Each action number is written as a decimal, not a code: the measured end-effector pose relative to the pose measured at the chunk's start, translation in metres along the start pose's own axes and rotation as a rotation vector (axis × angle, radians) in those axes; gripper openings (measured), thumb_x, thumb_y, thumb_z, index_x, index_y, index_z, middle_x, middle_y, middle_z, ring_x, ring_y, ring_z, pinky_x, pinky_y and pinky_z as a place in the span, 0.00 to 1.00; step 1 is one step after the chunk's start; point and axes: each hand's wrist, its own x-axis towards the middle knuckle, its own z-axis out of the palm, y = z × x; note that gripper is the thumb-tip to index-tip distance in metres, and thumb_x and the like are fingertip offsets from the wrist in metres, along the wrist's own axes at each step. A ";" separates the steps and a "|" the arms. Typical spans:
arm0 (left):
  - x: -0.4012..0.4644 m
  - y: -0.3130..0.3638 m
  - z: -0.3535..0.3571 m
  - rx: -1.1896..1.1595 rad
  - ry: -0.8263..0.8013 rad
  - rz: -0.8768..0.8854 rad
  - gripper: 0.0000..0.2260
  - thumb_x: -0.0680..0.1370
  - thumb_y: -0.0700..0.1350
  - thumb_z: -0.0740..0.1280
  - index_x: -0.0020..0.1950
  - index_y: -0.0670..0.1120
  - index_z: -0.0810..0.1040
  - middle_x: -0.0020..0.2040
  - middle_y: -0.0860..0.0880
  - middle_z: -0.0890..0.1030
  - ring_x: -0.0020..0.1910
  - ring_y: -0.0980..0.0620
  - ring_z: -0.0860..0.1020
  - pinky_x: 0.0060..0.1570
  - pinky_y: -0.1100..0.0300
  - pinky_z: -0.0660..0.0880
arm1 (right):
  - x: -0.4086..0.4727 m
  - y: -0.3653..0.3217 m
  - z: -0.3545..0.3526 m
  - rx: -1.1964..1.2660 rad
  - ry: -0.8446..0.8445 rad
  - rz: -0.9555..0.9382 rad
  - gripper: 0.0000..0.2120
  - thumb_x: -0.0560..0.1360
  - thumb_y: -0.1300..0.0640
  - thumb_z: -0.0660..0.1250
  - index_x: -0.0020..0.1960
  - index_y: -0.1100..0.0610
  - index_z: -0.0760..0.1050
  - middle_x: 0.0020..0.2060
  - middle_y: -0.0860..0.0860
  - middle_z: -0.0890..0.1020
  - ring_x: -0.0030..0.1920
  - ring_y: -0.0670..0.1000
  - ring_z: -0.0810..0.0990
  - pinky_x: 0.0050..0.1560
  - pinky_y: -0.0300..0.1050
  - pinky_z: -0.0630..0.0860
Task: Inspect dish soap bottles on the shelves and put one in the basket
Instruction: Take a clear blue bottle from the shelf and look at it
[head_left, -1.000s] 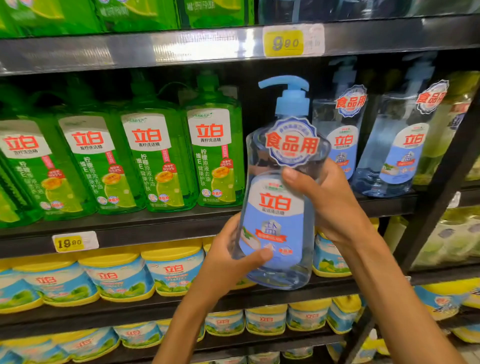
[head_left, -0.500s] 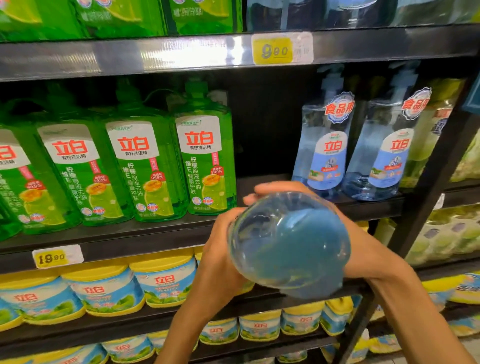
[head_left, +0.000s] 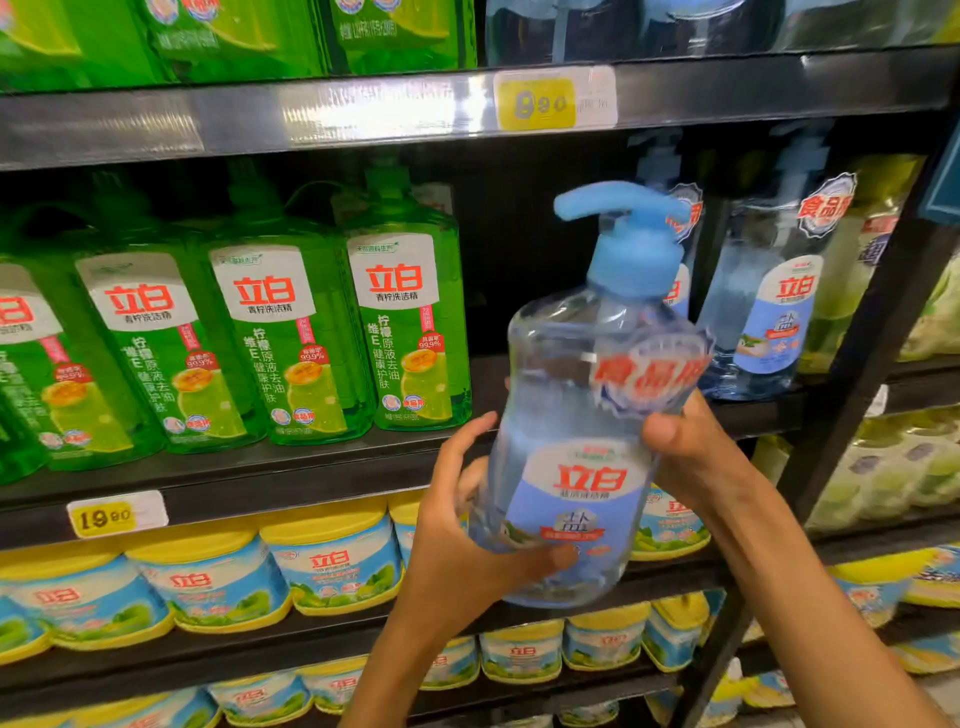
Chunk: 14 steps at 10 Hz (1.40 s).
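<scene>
Dark metal shelves (head_left: 363, 467) behind; left hand (head_left: 457, 525) and right hand (head_left: 691, 452) both grip the clear, rounded plastic pump bottle (head_left: 576, 415).

Clear pale-blue bottle (head_left: 582, 415), blue pump (head_left: 628, 234), red-lettered label; green bottles (head_left: 291, 338), seemingly lemon-printed.

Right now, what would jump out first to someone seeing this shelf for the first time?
The clear blue pump bottle held up in mid-frame, left hand gripping its lower side and right hand at its shoulder. Behind it to the left, green bottles line the middle shelf, with yellow-lidded tubs on the shelf below.
</scene>
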 end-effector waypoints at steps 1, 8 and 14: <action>0.000 0.010 0.006 -0.161 0.010 -0.095 0.36 0.57 0.60 0.81 0.62 0.59 0.73 0.54 0.53 0.84 0.51 0.52 0.83 0.42 0.62 0.80 | 0.011 0.005 0.003 0.230 0.172 0.043 0.55 0.39 0.39 0.84 0.61 0.58 0.73 0.46 0.49 0.86 0.46 0.51 0.85 0.45 0.48 0.83; 0.003 0.083 -0.009 -0.653 -0.206 -0.429 0.15 0.72 0.54 0.70 0.57 0.51 0.83 0.55 0.48 0.84 0.53 0.51 0.83 0.42 0.56 0.81 | 0.037 -0.026 0.015 0.181 0.154 0.304 0.18 0.83 0.57 0.54 0.39 0.58 0.76 0.24 0.50 0.82 0.24 0.44 0.81 0.23 0.33 0.74; 0.028 0.038 0.011 -0.046 0.046 -0.474 0.15 0.74 0.43 0.72 0.60 0.46 0.75 0.54 0.48 0.83 0.51 0.51 0.83 0.50 0.56 0.80 | 0.058 -0.010 0.012 -0.167 0.283 0.210 0.19 0.72 0.46 0.71 0.59 0.54 0.74 0.46 0.51 0.86 0.43 0.49 0.86 0.42 0.44 0.81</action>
